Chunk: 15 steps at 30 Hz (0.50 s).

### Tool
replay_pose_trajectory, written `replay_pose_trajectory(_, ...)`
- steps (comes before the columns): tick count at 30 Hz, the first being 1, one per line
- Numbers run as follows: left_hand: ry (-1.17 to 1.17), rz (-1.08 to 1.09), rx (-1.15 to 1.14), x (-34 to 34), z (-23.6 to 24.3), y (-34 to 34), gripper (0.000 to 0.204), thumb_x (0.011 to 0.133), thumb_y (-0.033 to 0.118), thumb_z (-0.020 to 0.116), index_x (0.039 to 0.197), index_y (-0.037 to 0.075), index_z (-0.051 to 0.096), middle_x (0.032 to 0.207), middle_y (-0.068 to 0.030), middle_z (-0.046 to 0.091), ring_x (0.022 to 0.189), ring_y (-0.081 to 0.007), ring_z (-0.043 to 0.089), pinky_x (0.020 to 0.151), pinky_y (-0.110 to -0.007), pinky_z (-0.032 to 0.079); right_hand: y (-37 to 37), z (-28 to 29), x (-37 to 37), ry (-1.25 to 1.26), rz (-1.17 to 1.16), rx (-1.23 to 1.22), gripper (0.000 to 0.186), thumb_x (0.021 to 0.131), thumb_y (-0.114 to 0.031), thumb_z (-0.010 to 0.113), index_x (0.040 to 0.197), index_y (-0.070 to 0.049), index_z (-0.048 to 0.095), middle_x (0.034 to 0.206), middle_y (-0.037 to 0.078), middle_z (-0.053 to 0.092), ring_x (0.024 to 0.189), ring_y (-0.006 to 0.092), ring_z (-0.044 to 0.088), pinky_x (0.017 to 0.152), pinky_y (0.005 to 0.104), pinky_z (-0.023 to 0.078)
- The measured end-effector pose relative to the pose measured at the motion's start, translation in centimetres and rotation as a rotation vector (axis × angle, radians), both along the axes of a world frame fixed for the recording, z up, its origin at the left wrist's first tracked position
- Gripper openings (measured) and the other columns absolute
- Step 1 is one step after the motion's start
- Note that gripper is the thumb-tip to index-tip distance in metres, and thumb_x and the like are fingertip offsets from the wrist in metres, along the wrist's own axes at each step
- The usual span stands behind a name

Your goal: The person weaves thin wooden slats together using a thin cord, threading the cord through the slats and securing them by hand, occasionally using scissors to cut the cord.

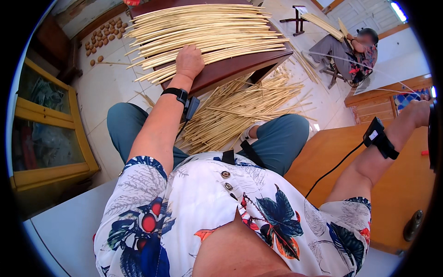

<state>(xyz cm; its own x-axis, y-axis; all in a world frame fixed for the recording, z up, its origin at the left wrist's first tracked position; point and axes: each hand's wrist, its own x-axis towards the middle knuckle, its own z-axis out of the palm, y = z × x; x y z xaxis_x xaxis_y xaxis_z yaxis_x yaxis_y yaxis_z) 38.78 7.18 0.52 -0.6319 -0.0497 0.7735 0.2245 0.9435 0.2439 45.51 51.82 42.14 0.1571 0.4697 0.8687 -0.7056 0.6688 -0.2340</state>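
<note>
Pale yellow peeled stalks (207, 30) lie side by side in a mat on a dark red-brown table (217, 74). Over the mat's near edge my left hand (189, 61) is closed, knuckles up; what its fingers grip is hidden beneath it. Far out to the right, my right hand (415, 112) is raised and closed on a thin white thread (387, 76). The thread stretches back leftward toward the mat, where it becomes too fine to follow. Each wrist wears a black strap with a small box.
Loose stalks (240, 108) heap on the floor below the table, between my knees. A seated person (353, 57) handles stalks at the back right. A yellow glass-fronted cabinet (50, 120) stands left, round brown objects (105, 34) beyond it. A wooden panel (360, 175) is under my right arm.
</note>
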Motion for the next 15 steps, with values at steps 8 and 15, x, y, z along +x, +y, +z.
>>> replay_pose_trajectory(8, 0.020, -0.024, 0.009, 0.1, 0.7, 0.1, 0.005, 0.066, 0.009, 0.056, 0.061, 0.008, 0.057, 0.068, -0.0067, 0.054, 0.073, -0.0255, 0.054, 0.064, -0.035, 0.046, -0.1, -1.7, -0.2, -0.177, 0.255, 0.040, 0.010, 0.075, 0.004, 0.051, 0.073, 0.012, 0.058, 0.064, 0.010, 0.053, 0.053, 0.0126, 0.046, 0.046, 0.0188, 0.034)
replay_pose_trajectory(15, -0.305, -0.081, -0.118, 2.2, 2.4, 0.7, 0.016, 0.070, 0.019, 0.058, 0.077, 0.004, 0.060, 0.082, -0.0107, 0.057, 0.086, -0.0278, 0.053, 0.074, -0.038, 0.044, -0.4, -3.0, -1.4, -0.206, 0.399, 0.131, 0.015, 0.085, -0.001, 0.049, 0.077, 0.010, 0.056, 0.068, 0.012, 0.054, 0.053, 0.0115, 0.042, 0.049, 0.0191, 0.037)
